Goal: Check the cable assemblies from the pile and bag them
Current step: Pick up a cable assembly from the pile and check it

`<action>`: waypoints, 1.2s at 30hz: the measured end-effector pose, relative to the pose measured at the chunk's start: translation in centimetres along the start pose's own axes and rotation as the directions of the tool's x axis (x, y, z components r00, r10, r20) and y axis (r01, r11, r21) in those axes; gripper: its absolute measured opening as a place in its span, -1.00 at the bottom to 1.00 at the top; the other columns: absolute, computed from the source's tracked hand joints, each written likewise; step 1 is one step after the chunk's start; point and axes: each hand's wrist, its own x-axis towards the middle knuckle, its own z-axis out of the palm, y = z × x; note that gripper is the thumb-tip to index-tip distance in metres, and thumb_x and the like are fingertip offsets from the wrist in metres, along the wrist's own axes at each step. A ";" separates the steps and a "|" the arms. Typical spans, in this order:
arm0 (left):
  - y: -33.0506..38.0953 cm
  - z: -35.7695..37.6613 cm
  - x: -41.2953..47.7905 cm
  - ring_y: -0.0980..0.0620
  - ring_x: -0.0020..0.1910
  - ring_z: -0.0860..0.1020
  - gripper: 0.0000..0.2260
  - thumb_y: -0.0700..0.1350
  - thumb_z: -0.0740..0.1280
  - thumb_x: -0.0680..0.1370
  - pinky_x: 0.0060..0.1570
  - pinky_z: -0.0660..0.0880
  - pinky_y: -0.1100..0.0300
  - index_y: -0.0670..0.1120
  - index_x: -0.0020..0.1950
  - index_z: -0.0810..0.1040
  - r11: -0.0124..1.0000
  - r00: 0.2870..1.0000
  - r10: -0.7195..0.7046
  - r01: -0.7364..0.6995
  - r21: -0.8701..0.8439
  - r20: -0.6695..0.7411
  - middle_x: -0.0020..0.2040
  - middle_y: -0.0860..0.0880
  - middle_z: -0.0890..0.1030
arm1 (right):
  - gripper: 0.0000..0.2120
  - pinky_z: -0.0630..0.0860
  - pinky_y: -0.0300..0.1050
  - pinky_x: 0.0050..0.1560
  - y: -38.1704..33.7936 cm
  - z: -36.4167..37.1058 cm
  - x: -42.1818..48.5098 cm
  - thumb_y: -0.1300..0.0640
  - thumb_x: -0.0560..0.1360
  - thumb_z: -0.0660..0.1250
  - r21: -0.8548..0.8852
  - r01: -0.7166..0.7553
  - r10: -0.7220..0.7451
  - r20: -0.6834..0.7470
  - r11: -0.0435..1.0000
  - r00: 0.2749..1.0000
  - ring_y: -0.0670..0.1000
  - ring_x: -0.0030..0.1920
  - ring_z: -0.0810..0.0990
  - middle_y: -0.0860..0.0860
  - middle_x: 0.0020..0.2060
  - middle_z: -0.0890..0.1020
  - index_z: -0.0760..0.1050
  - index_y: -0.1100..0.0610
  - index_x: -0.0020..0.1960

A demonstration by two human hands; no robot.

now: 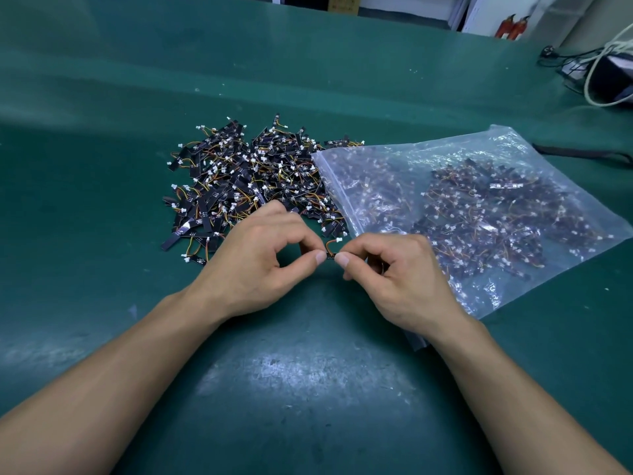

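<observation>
A pile of small cable assemblies, black strips with orange-yellow wires and white connectors, lies on the green mat just beyond my hands. To its right lies a clear zip bag holding many more of them, its mouth facing the pile. One cable assembly is held between both hands just in front of the pile. My left hand pinches its left end with thumb and forefinger. My right hand pinches its right end the same way, resting over the bag's near corner. Its white connector sticks up between my fingertips.
The green mat covers the whole bench. At the far right are a dark device with white and black cables, and a black strap behind the bag. Red objects stand beyond the bench's far edge.
</observation>
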 end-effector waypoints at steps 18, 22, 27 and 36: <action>0.1 0.1 0.1 -0.01 -0.13 0.50 -0.94 -0.10 0.44 0.53 -0.06 0.45 0.13 -0.05 -0.09 0.69 1.000 1.000 0.000 0.000 0.002 -0.002 -0.17 0.09 0.65 | -0.88 0.33 -0.33 -0.34 0.1 -0.3 0.0 0.09 0.52 0.42 0.016 -0.026 0.026 0.007 1.000 1.000 -0.10 -0.45 0.48 -0.16 -0.41 0.61 0.66 0.03 -0.20; 0.1 0.1 0.1 -0.02 -0.12 0.51 -0.95 -0.10 0.45 0.52 -0.06 0.46 0.12 -0.06 -0.11 0.69 1.000 1.000 0.002 -0.001 0.007 -0.008 -0.18 0.08 0.65 | -0.89 0.36 -0.31 -0.36 0.0 -0.2 -0.1 0.06 0.51 0.42 0.025 -0.044 0.044 0.004 0.999 0.999 -0.07 -0.45 0.49 -0.18 -0.40 0.61 0.67 0.01 -0.18; 0.1 0.0 0.1 -0.03 -0.14 0.49 -0.94 -0.12 0.45 0.53 -0.08 0.47 0.10 -0.08 -0.12 0.69 1.000 1.000 0.008 -0.008 0.017 -0.015 -0.19 0.06 0.64 | -0.90 0.42 -0.20 -0.39 0.0 0.0 -0.1 0.03 0.50 0.42 0.071 -0.078 0.079 -0.008 0.994 0.997 -0.02 -0.47 0.48 -0.25 -0.34 0.60 0.69 0.02 -0.09; 0.1 -0.1 0.1 0.02 -0.14 0.46 -0.93 -0.08 0.46 0.50 -0.05 0.42 0.18 -0.06 -0.10 0.68 1.000 1.000 -0.017 0.017 -0.001 0.019 -0.17 0.10 0.64 | -0.91 0.33 -0.41 -0.31 0.0 0.0 -0.1 0.12 0.51 0.42 -0.015 0.003 -0.004 -0.012 1.000 1.000 -0.13 -0.42 0.49 -0.15 -0.38 0.64 0.67 0.06 -0.15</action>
